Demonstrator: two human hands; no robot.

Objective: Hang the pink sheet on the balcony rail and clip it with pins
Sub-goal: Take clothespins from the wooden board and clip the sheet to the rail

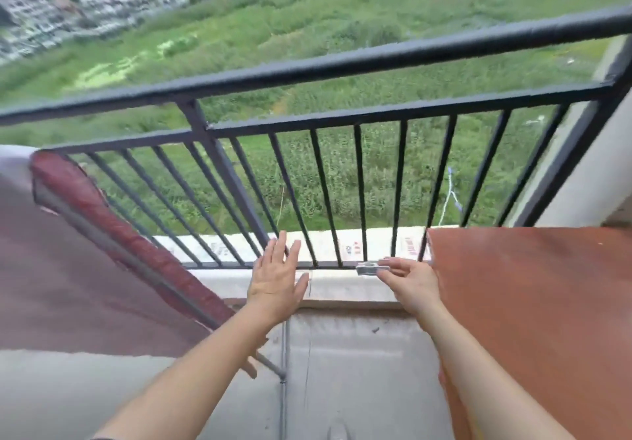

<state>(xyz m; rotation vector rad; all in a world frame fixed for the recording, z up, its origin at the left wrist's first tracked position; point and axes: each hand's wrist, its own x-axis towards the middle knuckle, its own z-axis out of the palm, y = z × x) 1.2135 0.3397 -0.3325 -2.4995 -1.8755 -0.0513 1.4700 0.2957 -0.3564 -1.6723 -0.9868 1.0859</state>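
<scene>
Both hands are down low at the foot of the railing. The left hand [277,275] is open, fingers spread flat, just in front of the upright bars. The right hand [410,279] pinches a small silvery pin [371,268] between thumb and fingertips, right at the concrete ledge [342,289] under the bars.

This looks like the pin-gathering step, because the balcony rail [342,63] up top is bare along its whole visible length, with nothing draped and nothing clipped. And the pink sheet? No cloth here is plainly pink. A dark red cloth [68,251] lies on a frame at the left, and a rust-orange cloth [530,303] fills the right side beside the right arm. I cannot tell whether either one is the sheet.

What comes next, by my reading: the sheet has to be lifted over that top bar and spread evenly, both hands needed, with the pin kept secure or parked meanwhile. Only then does the pin bite down over cloth and rail together.

The count: two hands, one pin in view, one top rail, two cloths. One pin seems too few to hold a sheet, so more may be wanted.
</scene>
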